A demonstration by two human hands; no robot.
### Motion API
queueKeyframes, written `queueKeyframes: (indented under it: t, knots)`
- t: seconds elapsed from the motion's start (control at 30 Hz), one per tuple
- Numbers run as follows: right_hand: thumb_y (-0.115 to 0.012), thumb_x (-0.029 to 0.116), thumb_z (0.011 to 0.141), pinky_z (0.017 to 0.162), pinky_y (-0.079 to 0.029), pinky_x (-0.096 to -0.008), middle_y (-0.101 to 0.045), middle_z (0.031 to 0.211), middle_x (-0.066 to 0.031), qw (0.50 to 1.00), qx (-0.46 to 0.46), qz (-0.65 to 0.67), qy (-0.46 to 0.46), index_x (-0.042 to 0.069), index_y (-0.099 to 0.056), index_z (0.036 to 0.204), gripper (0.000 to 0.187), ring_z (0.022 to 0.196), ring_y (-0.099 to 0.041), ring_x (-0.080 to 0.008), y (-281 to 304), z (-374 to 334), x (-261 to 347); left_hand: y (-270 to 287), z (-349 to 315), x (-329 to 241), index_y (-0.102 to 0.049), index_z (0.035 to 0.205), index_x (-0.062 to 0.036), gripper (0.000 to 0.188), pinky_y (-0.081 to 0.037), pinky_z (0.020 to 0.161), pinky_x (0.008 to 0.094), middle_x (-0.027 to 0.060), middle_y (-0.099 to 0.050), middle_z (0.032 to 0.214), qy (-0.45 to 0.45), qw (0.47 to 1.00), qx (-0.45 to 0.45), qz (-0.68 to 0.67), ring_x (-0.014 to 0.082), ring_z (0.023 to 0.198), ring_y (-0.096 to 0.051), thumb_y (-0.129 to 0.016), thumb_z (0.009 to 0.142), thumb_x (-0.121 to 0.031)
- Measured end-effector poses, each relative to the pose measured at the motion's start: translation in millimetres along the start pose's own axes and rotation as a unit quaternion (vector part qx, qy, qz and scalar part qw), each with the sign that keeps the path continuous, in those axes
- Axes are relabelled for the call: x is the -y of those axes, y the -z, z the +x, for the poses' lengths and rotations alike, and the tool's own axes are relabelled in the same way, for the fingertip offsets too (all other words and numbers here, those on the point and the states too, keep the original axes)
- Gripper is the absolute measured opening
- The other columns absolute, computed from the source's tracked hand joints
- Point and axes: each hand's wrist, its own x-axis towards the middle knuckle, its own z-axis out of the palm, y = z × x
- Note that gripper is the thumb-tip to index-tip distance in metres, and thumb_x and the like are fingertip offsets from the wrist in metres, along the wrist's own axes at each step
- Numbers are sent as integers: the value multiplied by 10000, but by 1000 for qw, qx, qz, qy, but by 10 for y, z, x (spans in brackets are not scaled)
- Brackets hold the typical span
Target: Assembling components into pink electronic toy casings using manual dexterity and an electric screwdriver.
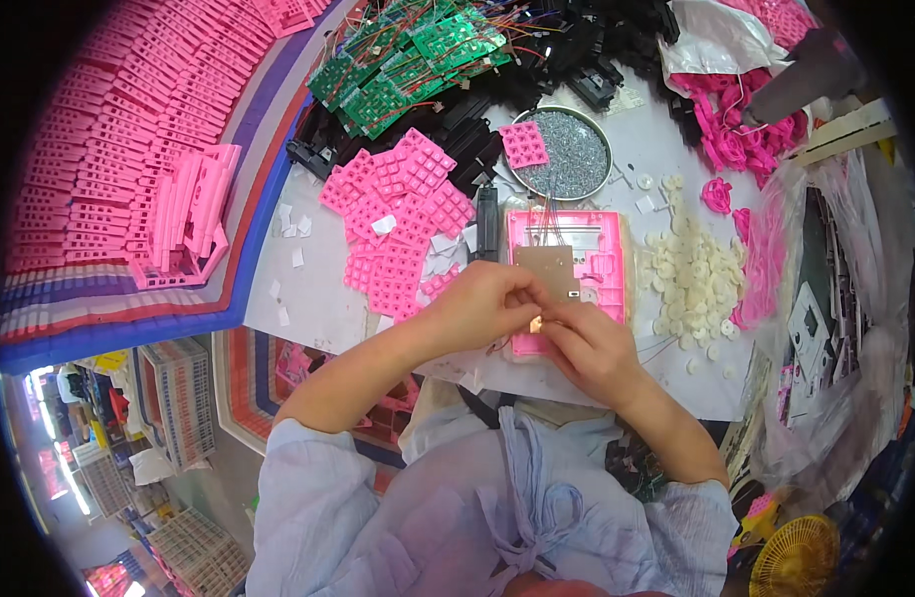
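An open pink plastic housing (604, 300) lies on the table in front of me, with a brown circuit board (545, 267) over its middle. Thin wires run from the board toward the far side. At the near end of the housing, my left hand (485, 306) and my right hand (595, 348) meet, both closed in a pinch. Between their fingertips shows a small shiny gold-coloured piece (536, 324); its exact shape is hidden by the fingers. Beside the housing, to the left, stands a black plastic part (487, 223).
Pink rubber keypads (393, 224) are heaped at left. Green circuit boards (408, 75) with wires lie at the far side, near a round tin of screws (577, 154). Cream-coloured discs (691, 284) are piled at right. Pink casings (129, 129) fill a striped container at far left.
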Motion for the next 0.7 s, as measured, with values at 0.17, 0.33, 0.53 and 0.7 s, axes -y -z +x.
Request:
queueKeyframes:
  t: [0.17,0.33,0.53,0.7]
  knots:
    - [-665,130,699,655,-540,-310,-643,1021,-60,994,51,-93,13,61,-681,884,198,936,-626,-237,18,44,4,-158,-63,95,-643,983,-38,178,-511,648,399,131,-644,864,-204,952,-105,204,308,781,-655,-714,819,-35]
    - [-640,132,699,658,-527,-313,-611,956,-52,993,57,-104,24,59,-670,856,176,907,-605,-233,-20,91,-10,-256,-125,194,-599,979,-52,202,-492,644,441,136,-603,843,-215,938,-145,232,352,794,-620,-704,807,-41]
    - [-632,138,735,744,-482,-355,-573,915,-46,981,151,-125,-1,52,-697,912,208,939,-562,-239,78,121,65,-261,-103,205,-578,1000,-43,207,-489,630,396,112,-597,846,-237,935,-164,207,311,748,-620,-685,825,-13]
    - [-634,142,764,753,-437,-362,-582,945,-42,965,207,-162,-9,54,-712,1028,288,943,-556,-227,158,89,169,-47,2,185,-570,1042,-43,256,-470,642,332,68,-584,862,-13,982,-180,-59,212,723,-577,-680,821,30]
